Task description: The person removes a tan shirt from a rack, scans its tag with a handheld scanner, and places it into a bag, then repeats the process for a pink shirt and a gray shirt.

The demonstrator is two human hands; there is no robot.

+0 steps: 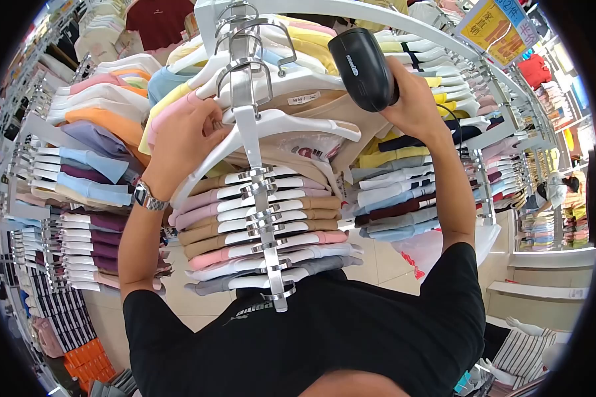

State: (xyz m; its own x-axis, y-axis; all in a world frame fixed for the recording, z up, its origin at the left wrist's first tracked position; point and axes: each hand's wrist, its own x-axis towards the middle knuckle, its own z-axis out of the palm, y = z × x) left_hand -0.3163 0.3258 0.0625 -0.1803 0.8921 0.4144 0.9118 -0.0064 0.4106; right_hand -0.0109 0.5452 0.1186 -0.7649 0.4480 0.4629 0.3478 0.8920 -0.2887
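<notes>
My right hand [414,99] grips a black handheld barcode scanner [363,66], its head pointed at the shirts on the rack in front of me. My left hand [179,135] is pushed in among the hanging shirts, fingers closed on a pink and yellow shirt [162,106] beside a white hanger [291,122]. A beige shirt [338,112] with a white neck label [303,98] hangs between my two hands. A metal wristwatch [147,196] sits on my left wrist. A metal display arm [258,198] carries a long row of shirts on white hangers.
Racks of folded-over shirts in many colours stand at left [93,172] and right [404,192]. A yellow price sign [500,30] hangs top right. Another person [556,188] stands far right by a shelf. Tiled floor [377,264] shows below.
</notes>
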